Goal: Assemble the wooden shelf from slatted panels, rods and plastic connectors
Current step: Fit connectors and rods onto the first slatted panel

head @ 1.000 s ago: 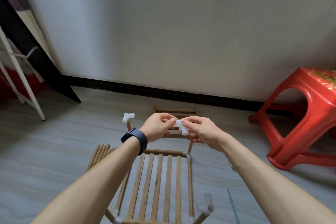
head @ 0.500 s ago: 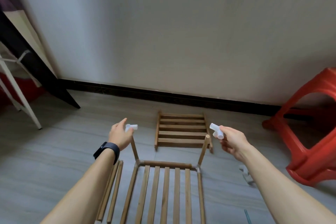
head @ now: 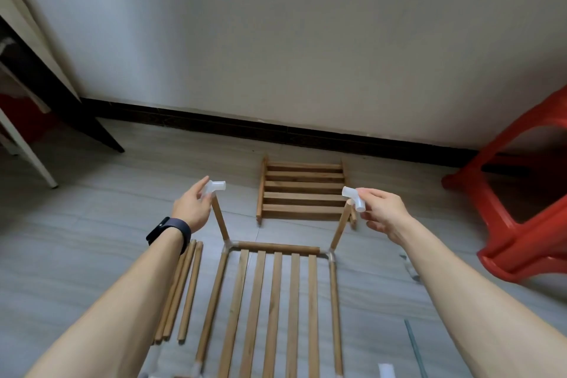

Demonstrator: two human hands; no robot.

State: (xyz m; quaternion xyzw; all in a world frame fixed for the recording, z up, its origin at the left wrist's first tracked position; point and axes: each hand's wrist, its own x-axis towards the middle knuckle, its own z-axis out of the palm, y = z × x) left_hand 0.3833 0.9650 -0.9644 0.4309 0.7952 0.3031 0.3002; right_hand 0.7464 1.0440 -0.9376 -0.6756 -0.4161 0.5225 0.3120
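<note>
Hands apart, 1 at each upright. Left hand (head: pixel 191 209) at the left connector (head: pixel 216 186), seated on top of the left upright rod (head: pixel 221 221); fingertips on it, but pinching or merely steadying, cannot tell. Right hand (head: pixel 383 212) pinching the right connector (head: pixel 352 198) between thumb and fingertips, just beside the top of the right upright rod (head: pixel 342 227), not yet on it.

Below and between both forearms: slatted panel (head: pixel 276 301) flat on the floor (head: pixel 92 224), far corner joints carrying both uprights. Beyond the hands: 2nd slatted panel (head: pixel 302 190). Under the left forearm: 3 loose rods (head: pixel 181 288). Out past the right hand: red stool (head: pixel 521 209).

Risks, as judged:
- Socket offered at a slant to the leaning rod top, hence jamming at the rim.
- Hard downward push levering the right upright out of its corner joint, with no hand bracing that rod.
- Wrong port chosen, leaving side openings facing away from the next rail.
- Left upright tipping if pressed off-axis.
</note>
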